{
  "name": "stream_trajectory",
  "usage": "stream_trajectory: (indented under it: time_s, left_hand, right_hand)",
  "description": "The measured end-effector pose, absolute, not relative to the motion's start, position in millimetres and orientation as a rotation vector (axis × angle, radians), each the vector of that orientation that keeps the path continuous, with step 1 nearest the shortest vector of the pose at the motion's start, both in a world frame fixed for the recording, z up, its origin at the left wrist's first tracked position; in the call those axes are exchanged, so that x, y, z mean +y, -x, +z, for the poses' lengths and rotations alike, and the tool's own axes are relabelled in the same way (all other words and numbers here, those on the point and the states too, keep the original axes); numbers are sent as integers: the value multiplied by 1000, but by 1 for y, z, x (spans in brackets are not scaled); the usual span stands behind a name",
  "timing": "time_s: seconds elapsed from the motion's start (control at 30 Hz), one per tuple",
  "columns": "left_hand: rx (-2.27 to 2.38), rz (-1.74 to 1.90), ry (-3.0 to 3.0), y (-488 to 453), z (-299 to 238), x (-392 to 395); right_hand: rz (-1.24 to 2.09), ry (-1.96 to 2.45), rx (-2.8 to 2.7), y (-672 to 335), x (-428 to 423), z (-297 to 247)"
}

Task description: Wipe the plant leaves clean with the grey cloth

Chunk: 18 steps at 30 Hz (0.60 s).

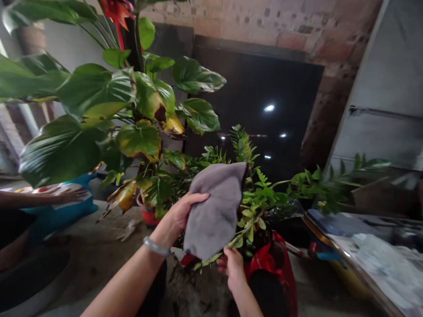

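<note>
A grey cloth (pixel 216 211) hangs from my left hand (pixel 185 209), with the thumb laid over its left edge and the fingers behind it. Below and to the right, my right hand (pixel 233 266) pinches a leafy plant stem (pixel 243 231) near the cloth's lower corner. The stem slants up to the right into a bushy green plant (pixel 261 198). Part of that plant is hidden behind the cloth. A red plastic bag (pixel 286 264) surrounds the base of the plant, just right of my right hand.
A tall broad-leaved plant (pixel 95 92) in a red pot (pixel 150 215) stands at the left, some leaves yellowed. Another person's hand (pixel 71 193) rests on a blue bag (pixel 82 207). A dark glossy panel (pixel 254 101) leans on the brick wall (pixel 297 26). A cluttered table (pixel 366 246) is at right.
</note>
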State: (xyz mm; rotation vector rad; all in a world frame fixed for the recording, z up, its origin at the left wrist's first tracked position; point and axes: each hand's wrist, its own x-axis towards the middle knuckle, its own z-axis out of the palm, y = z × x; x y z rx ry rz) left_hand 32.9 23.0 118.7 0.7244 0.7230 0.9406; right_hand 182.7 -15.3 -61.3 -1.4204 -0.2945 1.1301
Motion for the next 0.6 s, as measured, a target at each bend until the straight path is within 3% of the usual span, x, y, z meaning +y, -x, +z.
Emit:
stream_trajectory:
  time_s: [0.13,0.4,0.6]
  left_hand:
    - [637,882,-958,-106,121,40]
    - [1150,517,-1389,-120,21,40]
    - [1188,452,-1379,-104,21,42]
  right_hand:
    - [1158,1374,-223,-179,-24,-77]
    - [1350,1253,-36,-192,-38,-120]
    - [1342,1025,-48,-254,-24,-78]
